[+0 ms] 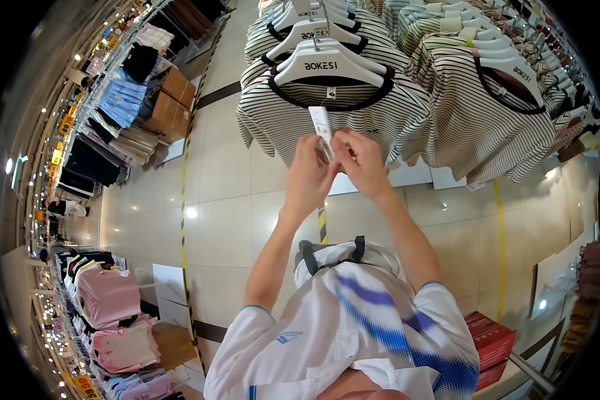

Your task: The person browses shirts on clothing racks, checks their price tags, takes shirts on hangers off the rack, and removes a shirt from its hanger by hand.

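A white tag [321, 123] with small print stands upright between my two hands, in front of a striped shirt [280, 120] on a white hanger [330, 65]. My left hand [307, 172] pinches the tag's lower part from the left. From the right, my right hand [361, 160] has its fingers closed at the tag's lower edge, its fingertips touching or nearly touching those of my left hand. The shirt has a black neckline and hangs at the front of its row.
More striped shirts [490, 123] hang on the right. Along the left side run clothes racks with pink tops [107, 297] and cardboard boxes [170, 103]. Red boxes [490, 340] sit at lower right. Another person [70, 207] is far off at left.
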Available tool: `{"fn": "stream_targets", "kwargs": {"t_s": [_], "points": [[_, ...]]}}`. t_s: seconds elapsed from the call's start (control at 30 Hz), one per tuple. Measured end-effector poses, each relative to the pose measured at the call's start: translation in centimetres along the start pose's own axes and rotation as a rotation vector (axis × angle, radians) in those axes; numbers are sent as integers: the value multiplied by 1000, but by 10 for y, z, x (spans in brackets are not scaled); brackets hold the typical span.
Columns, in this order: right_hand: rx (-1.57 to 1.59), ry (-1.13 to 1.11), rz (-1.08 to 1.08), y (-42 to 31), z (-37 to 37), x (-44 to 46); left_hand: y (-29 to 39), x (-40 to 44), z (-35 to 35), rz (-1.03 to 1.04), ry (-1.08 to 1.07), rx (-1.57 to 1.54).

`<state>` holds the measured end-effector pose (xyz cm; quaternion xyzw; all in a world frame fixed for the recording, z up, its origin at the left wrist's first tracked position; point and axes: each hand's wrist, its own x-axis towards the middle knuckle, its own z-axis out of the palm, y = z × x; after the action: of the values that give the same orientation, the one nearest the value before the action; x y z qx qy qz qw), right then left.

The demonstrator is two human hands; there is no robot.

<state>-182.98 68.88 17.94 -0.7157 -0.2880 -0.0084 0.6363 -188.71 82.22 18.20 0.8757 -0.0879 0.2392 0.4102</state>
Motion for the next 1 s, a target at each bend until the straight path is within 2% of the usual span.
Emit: {"fn": "stream_targets", "kwargs": {"t_s": [0.03,0.1,0.13,0.17,0.23,0.37,0.43,0.67,1.0], "points": [[1,1,0,-1,2,-2,-3,1,-3,0,-1,1],[-13,32,-168,-3,8,-6,-11,4,-8,-422,-63,-647],[10,-10,-127,-6,7,-11,-18,4,-8,-400,-67,-827],[10,-11,-126,-6,5,-13,-21,3,-10,-401,-67,-828],[-19,78,-180,-4,2,-15,-15,4,-16,-529,-35,-1190],[4,143,-75,10,-4,-10,-20,3,-17,-519,-146,-1269],[257,160,-13,21,1,-12,-25,0,-14,-548,-176,-1254],[233,121,-2,22,7,-8,-28,1,-15,-541,-199,-1223],[403,91,66,17,14,-3,-32,3,-18,-581,-162,-1161]]}}
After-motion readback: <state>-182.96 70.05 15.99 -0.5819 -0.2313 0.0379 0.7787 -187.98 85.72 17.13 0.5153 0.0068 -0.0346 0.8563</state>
